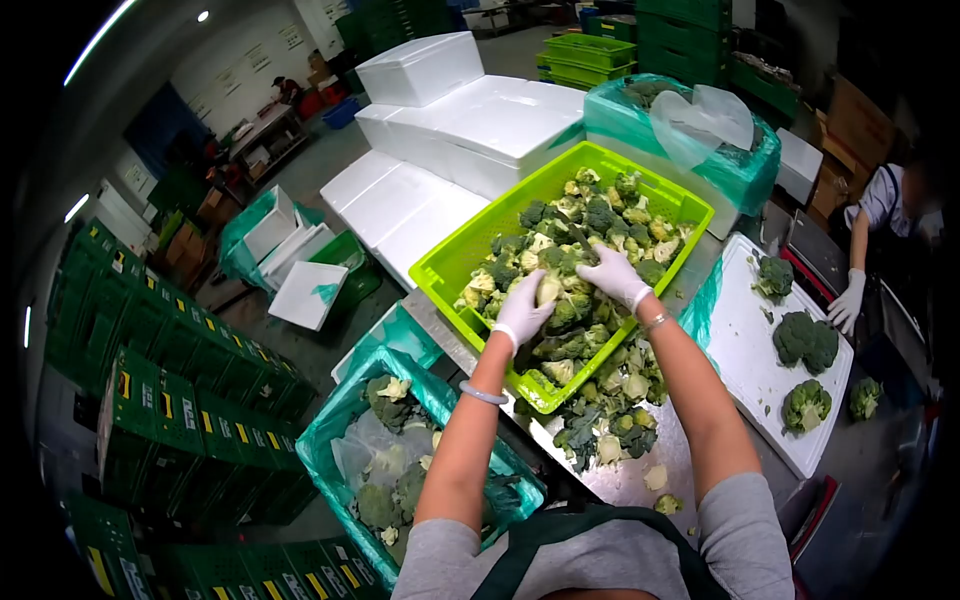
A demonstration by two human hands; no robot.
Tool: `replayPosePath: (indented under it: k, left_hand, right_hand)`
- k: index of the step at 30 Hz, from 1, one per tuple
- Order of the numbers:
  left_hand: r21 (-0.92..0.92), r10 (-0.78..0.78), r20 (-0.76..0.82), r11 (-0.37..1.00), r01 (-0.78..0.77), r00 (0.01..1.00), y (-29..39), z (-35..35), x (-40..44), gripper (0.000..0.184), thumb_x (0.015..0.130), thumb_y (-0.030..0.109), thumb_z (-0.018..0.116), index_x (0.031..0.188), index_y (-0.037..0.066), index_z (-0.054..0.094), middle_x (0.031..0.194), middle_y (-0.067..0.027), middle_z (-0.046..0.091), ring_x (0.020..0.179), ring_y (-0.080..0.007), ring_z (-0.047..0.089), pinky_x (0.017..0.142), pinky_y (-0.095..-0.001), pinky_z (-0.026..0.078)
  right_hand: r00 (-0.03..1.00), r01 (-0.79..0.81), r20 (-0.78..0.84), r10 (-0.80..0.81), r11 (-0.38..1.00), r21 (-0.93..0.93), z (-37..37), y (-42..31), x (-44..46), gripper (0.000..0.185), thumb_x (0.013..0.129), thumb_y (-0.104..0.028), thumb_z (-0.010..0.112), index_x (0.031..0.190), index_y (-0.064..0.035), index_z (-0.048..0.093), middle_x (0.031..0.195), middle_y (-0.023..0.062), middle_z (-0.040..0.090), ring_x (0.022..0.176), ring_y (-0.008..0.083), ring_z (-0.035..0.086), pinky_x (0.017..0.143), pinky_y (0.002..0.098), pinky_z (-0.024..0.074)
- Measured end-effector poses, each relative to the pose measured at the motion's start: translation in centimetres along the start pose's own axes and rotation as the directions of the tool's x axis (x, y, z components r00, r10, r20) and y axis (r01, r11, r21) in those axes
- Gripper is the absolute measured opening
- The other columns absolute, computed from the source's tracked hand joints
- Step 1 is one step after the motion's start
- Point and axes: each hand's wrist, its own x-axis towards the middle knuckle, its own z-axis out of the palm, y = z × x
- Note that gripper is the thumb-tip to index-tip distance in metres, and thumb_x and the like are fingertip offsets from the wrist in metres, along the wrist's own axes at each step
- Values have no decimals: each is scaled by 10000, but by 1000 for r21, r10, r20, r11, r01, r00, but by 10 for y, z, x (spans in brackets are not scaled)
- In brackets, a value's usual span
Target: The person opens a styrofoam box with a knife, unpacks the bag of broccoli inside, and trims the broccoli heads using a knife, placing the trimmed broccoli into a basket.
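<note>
Head view: broccoli pieces (570, 308) bumpy, dark green, pale yellow-green cut stems.

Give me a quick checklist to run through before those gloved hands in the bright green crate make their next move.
1. Gloves on: ok; the left hand and right hand both wear white ones.
2. Wrists bare: not ok; a pale band circles the left, a bracelet the right.
3. Firm hold on the broccoli piece: cannot tell; the left hand is at it, but the grip is partly hidden.
4. Surface free of scraps: not ok; loose pieces lie on the metal table by the crate.
5. Co-worker's hand clear of the crate: ok; it is over by the white tray.
</note>
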Motion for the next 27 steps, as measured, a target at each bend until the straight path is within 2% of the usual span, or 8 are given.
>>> replayPosePath:
  k: [3, 8, 11, 13, 15, 19, 21, 27]
  left_hand:
    - [-398, -234, 40, 888, 231, 971, -5, 2, -13, 485, 779, 207, 695, 1154, 24, 449, 936, -83, 603, 797, -135, 571, 699, -275, 477]
    - [-39, -280, -232, 960, 279, 931, 9, 13, -24, 354, 779, 210, 609, 1069, 53, 482, 828, -252, 613, 802, -389, 609, 700, -423, 471]
    - [-227, -236, -240, 957, 182, 942, -3, 16, -22, 363, 778, 160, 620, 1089, 48, 471, 878, -197, 618, 788, -318, 620, 711, -380, 480]
    - [-204, -189, -177, 967, 152, 966, 0, 16, -24, 411, 791, 136, 622, 1152, 37, 454, 944, -194, 609, 855, -319, 607, 766, -364, 471]
    - [-114, -105, -150, 989, 89, 983, 13, 14, -31, 468, 772, 118, 627, 1188, 18, 439, 1057, -224, 566, 964, -350, 565, 843, -368, 442]
    - [97, -23, -197, 994, 43, 980, 38, 19, -50, 541, 742, 66, 611, 1238, 26, 397, 1182, -217, 478, 1067, -385, 488, 906, -399, 406]
    - [121, -7, -220, 992, 35, 976, 46, 24, -51, 574, 714, 30, 619, 1242, 23, 394, 1170, -206, 492, 1036, -373, 511, 905, -377, 419]
    - [215, -16, -189, 975, 57, 982, 64, 33, -45, 562, 704, 26, 596, 1227, 41, 390, 1128, -188, 490, 978, -377, 520, 809, -410, 456]
  right_hand:
    - [888, 359, -123, -443, 834, -419, 24, 13, 3, 410, 684, -285, 643, 995, -42, 532, 909, 184, 577, 790, 324, 597, 689, 410, 493]
    - [843, 426, -135, -520, 800, -422, 28, -19, -52, 432, 666, -232, 651, 1046, -105, 489, 979, 119, 501, 719, 320, 597, 628, 394, 514]
    - [760, 533, -179, -626, 756, -380, 14, -30, -66, 490, 651, -203, 660, 1094, -105, 475, 1026, 123, 495, 737, 328, 596, 644, 400, 514]
    - [755, 482, -240, -610, 765, -427, -9, -30, -53, 499, 682, -222, 667, 1123, -105, 466, 1055, 131, 492, 757, 336, 594, 661, 398, 513]
    - [880, 197, -305, -363, 866, -459, -36, -27, -34, 341, 801, -225, 584, 1095, -88, 481, 1033, 160, 513, 794, 362, 584, 698, 418, 495]
    - [799, 405, -285, -529, 825, -395, -44, 12, -44, 180, 886, -202, 437, 970, -54, 497, 851, 178, 566, 780, 373, 565, 693, 456, 458]
    - [842, 483, -88, -532, 817, -315, -39, 0, -79, 184, 894, -211, 422, 968, -61, 498, 837, 160, 570, 772, 356, 574, 690, 430, 472]
    - [937, 342, 126, -325, 787, -513, -19, 11, -114, 130, 832, -162, 477, 899, -50, 472, 759, 162, 582, 655, 363, 592, 572, 447, 472]
